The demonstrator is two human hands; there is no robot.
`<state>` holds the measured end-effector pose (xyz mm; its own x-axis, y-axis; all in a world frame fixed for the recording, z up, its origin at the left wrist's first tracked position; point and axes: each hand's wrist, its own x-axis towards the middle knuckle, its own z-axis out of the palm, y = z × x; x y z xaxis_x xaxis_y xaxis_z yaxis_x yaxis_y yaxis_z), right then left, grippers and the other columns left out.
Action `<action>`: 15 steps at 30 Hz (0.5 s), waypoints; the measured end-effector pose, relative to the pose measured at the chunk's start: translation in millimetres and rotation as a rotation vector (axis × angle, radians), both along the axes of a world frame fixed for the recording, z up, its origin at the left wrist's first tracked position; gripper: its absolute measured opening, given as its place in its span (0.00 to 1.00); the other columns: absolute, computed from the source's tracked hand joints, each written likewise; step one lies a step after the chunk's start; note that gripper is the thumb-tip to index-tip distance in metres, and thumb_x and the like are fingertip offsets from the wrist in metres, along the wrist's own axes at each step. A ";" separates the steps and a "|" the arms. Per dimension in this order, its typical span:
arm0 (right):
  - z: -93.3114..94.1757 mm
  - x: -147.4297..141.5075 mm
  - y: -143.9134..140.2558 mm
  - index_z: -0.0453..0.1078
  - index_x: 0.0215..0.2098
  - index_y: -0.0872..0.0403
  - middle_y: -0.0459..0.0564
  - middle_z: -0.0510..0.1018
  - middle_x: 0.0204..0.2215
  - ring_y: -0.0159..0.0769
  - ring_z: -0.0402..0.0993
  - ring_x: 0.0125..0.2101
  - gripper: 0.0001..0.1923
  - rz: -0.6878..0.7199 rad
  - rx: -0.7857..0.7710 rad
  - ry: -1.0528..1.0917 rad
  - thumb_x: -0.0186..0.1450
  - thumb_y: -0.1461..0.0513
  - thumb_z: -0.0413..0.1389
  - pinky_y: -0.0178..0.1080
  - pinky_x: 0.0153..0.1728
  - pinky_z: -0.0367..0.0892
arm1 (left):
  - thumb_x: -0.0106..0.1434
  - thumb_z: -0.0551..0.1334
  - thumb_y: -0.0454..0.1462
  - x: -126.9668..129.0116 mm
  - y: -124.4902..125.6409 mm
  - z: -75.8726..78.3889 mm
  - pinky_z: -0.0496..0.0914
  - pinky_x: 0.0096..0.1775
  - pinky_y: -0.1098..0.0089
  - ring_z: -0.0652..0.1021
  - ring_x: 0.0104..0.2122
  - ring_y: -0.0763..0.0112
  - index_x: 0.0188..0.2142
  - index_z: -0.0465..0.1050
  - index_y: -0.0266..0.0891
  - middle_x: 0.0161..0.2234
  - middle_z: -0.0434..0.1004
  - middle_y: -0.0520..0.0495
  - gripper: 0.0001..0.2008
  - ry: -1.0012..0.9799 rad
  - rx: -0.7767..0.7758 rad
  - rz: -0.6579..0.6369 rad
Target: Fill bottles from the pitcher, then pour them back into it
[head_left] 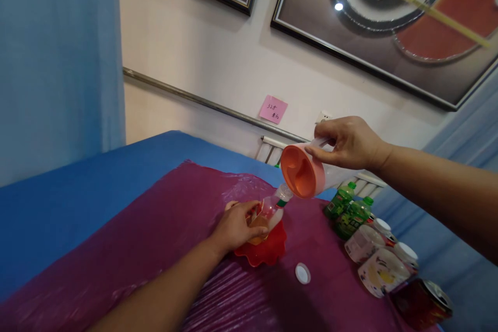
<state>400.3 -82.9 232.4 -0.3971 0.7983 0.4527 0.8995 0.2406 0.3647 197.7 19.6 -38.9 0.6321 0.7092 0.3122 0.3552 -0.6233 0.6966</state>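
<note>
Both hands are working well apart: the left hand [236,226] is wrapping around a clear plastic bottle [271,210], holding it tilted over a red dish [268,250] on the table [163,228], while the right hand [348,142] is gripping a pink-rimmed pitcher [303,170], tipping it so its rim is sitting just above the bottle's open neck. Near the left hand, toward the viewer, a white cap [302,273] is lying on the purple sheet; below the right hand, green bottles [348,212], clear bottles [373,257] and a red can [422,303] are lying close together.
</note>
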 end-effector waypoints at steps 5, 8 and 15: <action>-1.8 -0.2 0.7 0.62 0.22 0.51 0.42 0.63 0.18 0.30 0.56 0.21 0.18 0.019 0.014 -0.020 0.63 0.50 0.55 0.36 0.26 0.49 | 0.48 0.74 0.51 0.4 -0.2 -1.1 0.68 0.51 0.52 0.80 0.44 0.50 0.53 0.76 0.45 0.44 0.84 0.45 0.32 -0.016 0.009 0.005; -2.8 0.1 0.6 0.62 0.22 0.51 0.42 0.64 0.19 0.30 0.55 0.21 0.18 0.030 0.024 -0.022 0.64 0.50 0.55 0.36 0.26 0.50 | 0.48 0.74 0.50 0.8 -0.4 -1.3 0.67 0.52 0.51 0.80 0.43 0.50 0.53 0.76 0.45 0.44 0.84 0.45 0.33 -0.021 0.019 0.012; -3.6 -0.2 -0.1 0.62 0.22 0.51 0.43 0.64 0.19 0.31 0.56 0.21 0.18 0.032 0.037 -0.038 0.64 0.50 0.54 0.36 0.26 0.51 | 0.48 0.74 0.51 1.1 0.2 -1.8 0.67 0.52 0.51 0.81 0.43 0.50 0.53 0.76 0.45 0.44 0.84 0.46 0.33 -0.022 0.017 0.014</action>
